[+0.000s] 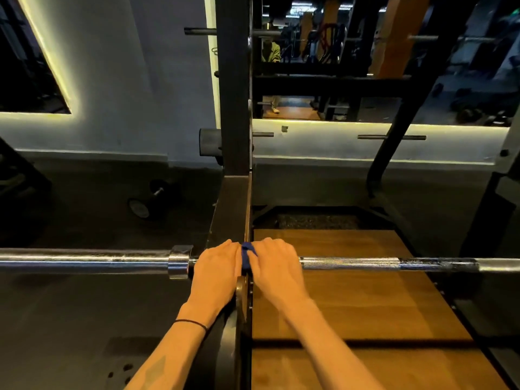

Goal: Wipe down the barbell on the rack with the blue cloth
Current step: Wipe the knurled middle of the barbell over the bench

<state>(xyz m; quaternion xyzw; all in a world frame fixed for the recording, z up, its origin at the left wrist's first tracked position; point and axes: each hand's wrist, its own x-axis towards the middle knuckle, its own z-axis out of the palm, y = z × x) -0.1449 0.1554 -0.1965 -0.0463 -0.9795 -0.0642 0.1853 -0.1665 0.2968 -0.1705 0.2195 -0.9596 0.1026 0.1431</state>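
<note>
Both hands, left (pixel 215 267) and right (pixel 274 266), curl over the bar (pixel 349 263) side by side, pinching the cloth (pixel 247 257) between them right at the upright (pixel 233 108) where the bar rests. Wiping looks to be in hand at this inner section, just right of the collar (pixel 178 261). Next, I judge, the cloth must slide right along the knurling, kept wrapped tight around the bar.

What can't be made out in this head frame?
- Most of the blue cloth: covered by the left hand and right hand.
- Fingertips: curled behind the barbell.
- Both barbell ends: cut off by the frame edges.
- Mirror reflection: too dark.
</note>
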